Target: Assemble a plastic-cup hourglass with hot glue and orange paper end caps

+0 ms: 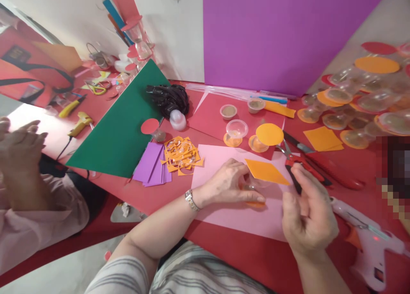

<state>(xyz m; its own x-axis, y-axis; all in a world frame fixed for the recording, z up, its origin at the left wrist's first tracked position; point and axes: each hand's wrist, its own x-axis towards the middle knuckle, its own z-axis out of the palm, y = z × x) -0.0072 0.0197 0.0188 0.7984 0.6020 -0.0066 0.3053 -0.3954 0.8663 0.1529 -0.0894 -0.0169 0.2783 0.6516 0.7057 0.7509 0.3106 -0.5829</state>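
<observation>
My left hand (227,183), with a wristwatch, is wrapped round a clear plastic cup hourglass (256,186) low over the pink sheet (218,219). An orange paper square (267,171) lies tilted across its top, and orange paper shows at its bottom too. Much of the cup hourglass is hidden by my fingers and the square. Right of it my right hand (309,213) is raised, thumb and fingers apart, holding nothing that I can see. Just beyond stand cup pieces, one topped with an orange disc (269,134). A white glue gun (365,238) with a red light lies right of my right hand.
Scissors (288,154) and a red-handled tool (339,174) lie at the right, before stacked cup hourglasses (358,93). Orange scraps (181,155), purple paper pieces (150,163) and a green board (118,131) are at the left. Another person's hands (19,155) show at far left.
</observation>
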